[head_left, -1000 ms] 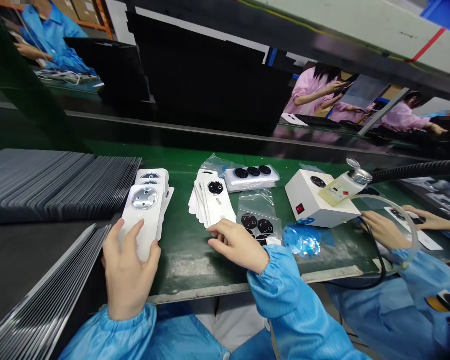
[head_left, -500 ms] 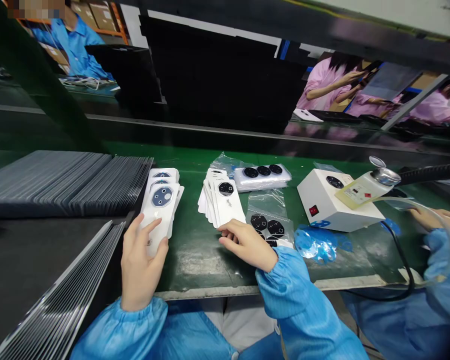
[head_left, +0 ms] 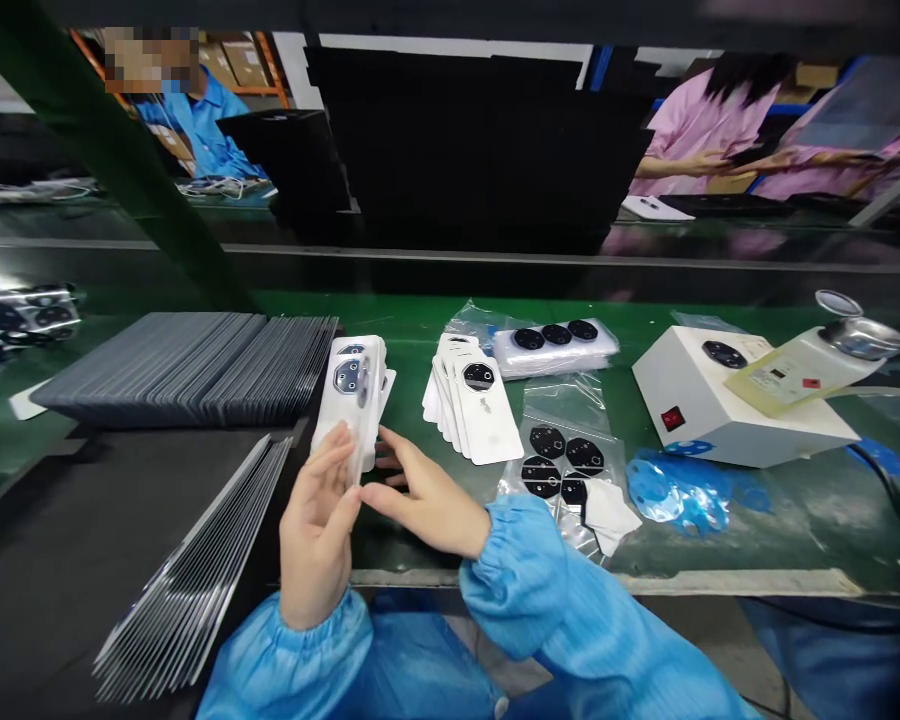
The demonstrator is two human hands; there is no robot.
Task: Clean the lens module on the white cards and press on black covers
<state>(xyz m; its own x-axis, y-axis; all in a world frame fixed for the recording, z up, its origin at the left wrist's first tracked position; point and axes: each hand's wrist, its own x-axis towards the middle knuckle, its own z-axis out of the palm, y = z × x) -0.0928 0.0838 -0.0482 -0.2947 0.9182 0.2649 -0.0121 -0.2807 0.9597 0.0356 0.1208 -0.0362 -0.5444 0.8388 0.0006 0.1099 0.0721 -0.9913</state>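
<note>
My left hand (head_left: 316, 525) grips a white phone back cover (head_left: 351, 400) with a round camera ring, tilted up on edge above a small pile of the same covers. My right hand (head_left: 420, 495) reaches in from the right, fingers spread, touching the cover's lower edge. A fanned stack of white covers (head_left: 474, 405) lies just right of it on the green belt (head_left: 420, 320). A clear bag of black octagonal lens pieces (head_left: 562, 462) lies near my right wrist.
Rows of dark grey trays (head_left: 187, 368) stand at the left, with more (head_left: 187, 580) leaning by my left arm. A wrapped bundle of covers (head_left: 555, 345), a white box with a red switch (head_left: 720, 400), a solvent bottle (head_left: 817, 362) and blue film scraps (head_left: 675, 488) sit to the right. People work beyond the belt.
My left hand lifted the top cover off the pile and tilted it on edge. My right hand left the fanned stack and moved left to the cover. The view shifted left.
</note>
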